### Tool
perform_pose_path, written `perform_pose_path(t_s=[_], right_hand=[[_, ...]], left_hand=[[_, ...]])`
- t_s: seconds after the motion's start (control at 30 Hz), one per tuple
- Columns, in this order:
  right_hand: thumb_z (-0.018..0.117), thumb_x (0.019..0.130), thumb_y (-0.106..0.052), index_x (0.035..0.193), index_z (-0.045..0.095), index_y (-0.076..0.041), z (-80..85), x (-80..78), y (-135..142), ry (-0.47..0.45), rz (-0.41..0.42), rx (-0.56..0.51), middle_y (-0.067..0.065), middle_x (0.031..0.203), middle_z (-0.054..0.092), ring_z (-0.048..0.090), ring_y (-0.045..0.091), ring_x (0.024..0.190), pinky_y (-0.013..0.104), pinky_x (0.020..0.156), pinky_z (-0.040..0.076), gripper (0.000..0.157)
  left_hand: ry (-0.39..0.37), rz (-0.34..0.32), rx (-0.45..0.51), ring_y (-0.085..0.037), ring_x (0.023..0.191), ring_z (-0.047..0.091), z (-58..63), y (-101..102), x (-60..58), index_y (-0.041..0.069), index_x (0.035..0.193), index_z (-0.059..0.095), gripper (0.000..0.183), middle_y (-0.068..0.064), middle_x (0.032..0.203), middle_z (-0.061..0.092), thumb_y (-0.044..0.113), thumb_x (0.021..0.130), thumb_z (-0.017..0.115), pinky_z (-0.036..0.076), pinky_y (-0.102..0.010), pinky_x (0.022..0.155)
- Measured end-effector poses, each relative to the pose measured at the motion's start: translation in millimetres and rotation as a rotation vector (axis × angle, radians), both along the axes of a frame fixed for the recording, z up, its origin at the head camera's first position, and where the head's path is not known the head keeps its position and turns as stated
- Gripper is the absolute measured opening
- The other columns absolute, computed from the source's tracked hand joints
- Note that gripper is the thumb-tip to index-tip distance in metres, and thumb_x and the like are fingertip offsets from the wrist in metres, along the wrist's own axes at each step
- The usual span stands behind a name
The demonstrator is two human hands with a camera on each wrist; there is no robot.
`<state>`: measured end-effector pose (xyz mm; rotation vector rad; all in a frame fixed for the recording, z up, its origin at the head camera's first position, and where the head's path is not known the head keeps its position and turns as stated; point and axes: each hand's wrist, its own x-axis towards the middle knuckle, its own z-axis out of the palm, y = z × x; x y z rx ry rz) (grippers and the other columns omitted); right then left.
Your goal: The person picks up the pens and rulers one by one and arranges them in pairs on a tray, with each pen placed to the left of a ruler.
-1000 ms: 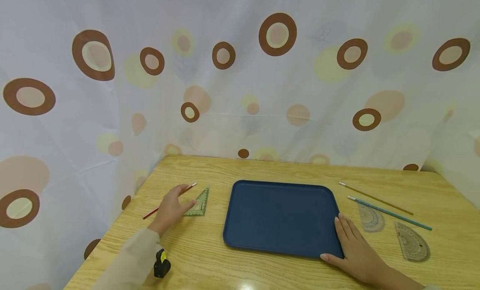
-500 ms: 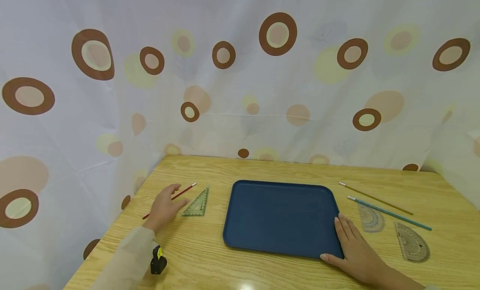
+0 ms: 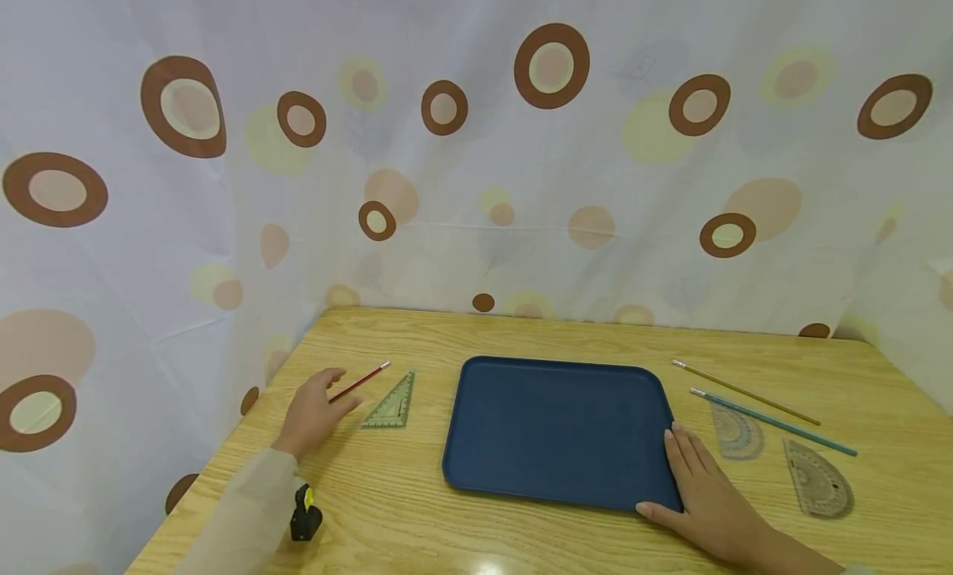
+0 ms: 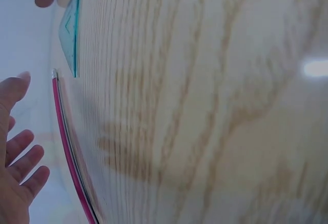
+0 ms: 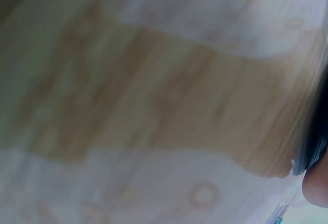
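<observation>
My left hand (image 3: 308, 414) hovers over a red pencil (image 3: 361, 381), with its fingers apart and holding nothing. In the left wrist view the fingers (image 4: 24, 162) stand off from the red pencil (image 4: 65, 137). Right of the pencil lies a green set square (image 3: 391, 405), flat on the table. At the near right corner of a dark blue tray (image 3: 558, 434), my right hand (image 3: 703, 500) rests with straight fingers along the right rim and its thumb at the near edge. Little shows in the right wrist view beyond a fingertip at the dark tray edge.
Right of the tray lie a yellow pencil (image 3: 748, 393) and a blue pencil (image 3: 778, 422), the blue one across the top of a clear protractor (image 3: 737, 432). A second protractor (image 3: 819, 480) is nearer. A patterned curtain (image 3: 476, 161) surrounds the wooden table (image 3: 417, 525).
My left hand has moved left, away from the set square, uncovering it and more of the red pencil. The right hand and tray have stayed still.
</observation>
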<state>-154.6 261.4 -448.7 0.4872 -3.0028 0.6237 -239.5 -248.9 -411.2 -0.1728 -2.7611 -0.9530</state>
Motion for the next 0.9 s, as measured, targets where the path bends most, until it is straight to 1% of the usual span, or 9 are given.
perform_pose_path(t_s=[0.17,0.4,0.47,0.63,0.73,0.77,0.9], right_hand=[[0.056,0.085,-0.056,0.146,0.011,0.008,0.3,-0.5,0,-0.003,-0.002,0.002,0.032,0.151,0.008,0.004,0.047,0.140,0.019,0.102,-0.027,0.100],[0.056,0.084,-0.056,0.146,0.011,0.008,1.2,-1.3,0,-0.005,-0.004,0.005,0.032,0.151,0.008,0.004,0.047,0.140,0.020,0.103,-0.027,0.100],[0.056,0.084,-0.056,0.146,0.011,0.008,1.3,-1.8,0,-0.001,-0.004,0.010,0.032,0.151,0.008,0.005,0.046,0.140,0.018,0.101,-0.027,0.100],[0.057,0.084,-0.056,0.145,0.013,0.009,1.4,-2.5,0,0.030,-0.002,0.033,0.032,0.151,0.010,0.006,0.045,0.140,0.007,0.093,-0.026,0.099],[0.057,0.084,-0.055,0.145,0.014,0.009,0.8,-1.4,0,0.038,0.000,0.037,0.032,0.151,0.010,0.006,0.045,0.140,0.005,0.092,-0.026,0.099],[0.057,0.084,-0.055,0.145,0.014,0.010,0.4,-0.7,0,0.044,0.001,0.035,0.032,0.150,0.010,0.007,0.046,0.140,0.007,0.093,-0.026,0.098],[0.057,0.085,-0.054,0.145,0.014,0.010,0.2,0.1,0,0.048,0.004,0.038,0.032,0.150,0.011,0.007,0.046,0.140,0.005,0.093,-0.025,0.098]], left_hand=[[-0.028,0.016,-0.022,-0.044,0.116,0.049,0.4,-2,-0.4,-0.009,0.130,0.046,0.055,-0.030,0.127,0.051,0.020,0.088,0.065,0.043,-0.055,0.092],[-0.044,0.029,-0.080,-0.045,0.113,0.051,0.9,-6,-3.5,-0.011,0.128,0.046,0.055,-0.032,0.124,0.052,0.021,0.087,0.065,0.045,-0.054,0.089],[-0.051,0.031,-0.097,-0.045,0.111,0.052,2.2,-8,-3.8,-0.012,0.127,0.047,0.055,-0.032,0.123,0.053,0.021,0.087,0.065,0.045,-0.053,0.089],[-0.076,0.032,-0.118,-0.046,0.107,0.054,5.7,-11,-3.6,-0.013,0.125,0.047,0.053,-0.034,0.119,0.054,0.018,0.087,0.065,0.046,-0.053,0.087],[-0.089,0.030,-0.117,-0.046,0.105,0.055,3.8,-13,-3.9,-0.014,0.124,0.047,0.051,-0.034,0.116,0.055,0.016,0.086,0.065,0.046,-0.053,0.087],[-0.091,0.029,-0.117,-0.045,0.104,0.055,2.3,-14,-4.4,-0.014,0.123,0.047,0.050,-0.034,0.115,0.055,0.015,0.086,0.065,0.046,-0.053,0.086],[-0.089,0.029,-0.113,-0.044,0.101,0.057,-3.0,-17,-5.5,-0.014,0.121,0.049,0.048,-0.033,0.111,0.057,0.014,0.086,0.065,0.047,-0.052,0.085]])
